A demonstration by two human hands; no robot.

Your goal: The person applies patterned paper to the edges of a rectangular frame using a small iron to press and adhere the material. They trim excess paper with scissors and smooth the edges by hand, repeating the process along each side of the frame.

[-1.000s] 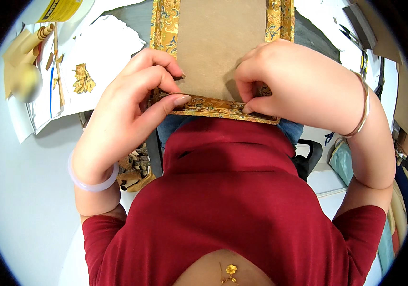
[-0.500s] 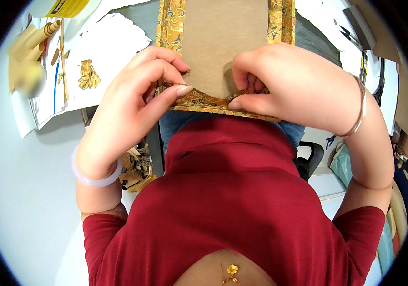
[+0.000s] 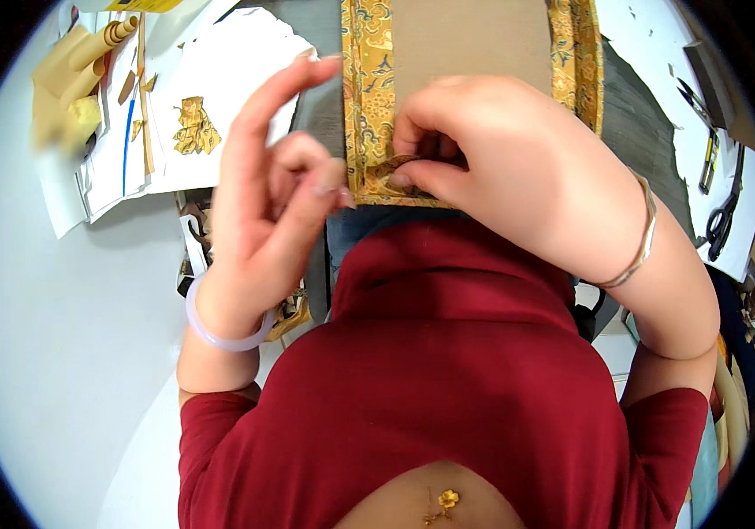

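My right hand (image 3: 492, 150) pinches the loose edge of a gold patterned fabric strip (image 3: 386, 166) between thumb and bent fingers. This strip lies along the near edge of a flat brown panel (image 3: 465, 44) bordered with the same fabric. To the left of the panel's near corner, my left hand (image 3: 263, 185) is raised off the fabric. Its index finger stretches out while the thumb presses against the other curled fingertips. Blur hides whether anything small is between them.
Left on white paper (image 3: 245, 53) lie a gold fabric scrap (image 3: 194, 128), a blue stick (image 3: 127, 150) and a tan roll (image 3: 100, 48). Black-handled scissors (image 3: 723, 220) and a cutter knife (image 3: 709, 161) lie right. A dark grey board (image 3: 646, 115) is under the panel.
My left hand has let go of the fabric edge and lifted away to the left. My right hand keeps its pinch, now nearer the panel's left corner. The whole view has shifted.
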